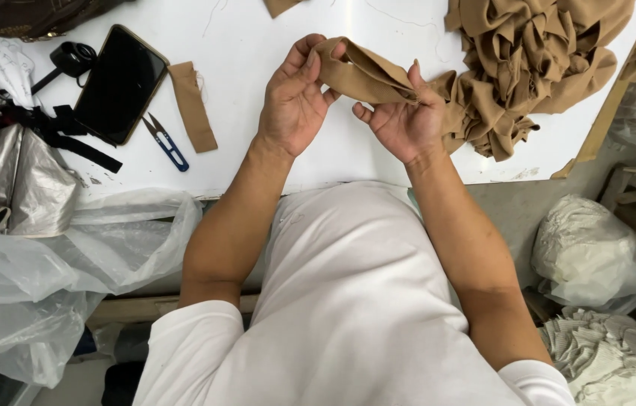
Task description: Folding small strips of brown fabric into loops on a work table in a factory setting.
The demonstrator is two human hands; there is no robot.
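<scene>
Above a white table (273, 53), a tan fabric strip (359, 75) stretches between both hands, long axis running left to right, sloping slightly down: left hand (295, 98) fingers pinch one end, right hand (404, 116) thumb and fingers clamp the other.

1. A white short-sleeved shirt (355, 301) of plain, smooth cloth covers the chest and belly.
2. Its sleeves (182, 338) end above the elbows, loose at the hem.
3. Both forearms are bare; no watch, rings or gloves show.
</scene>
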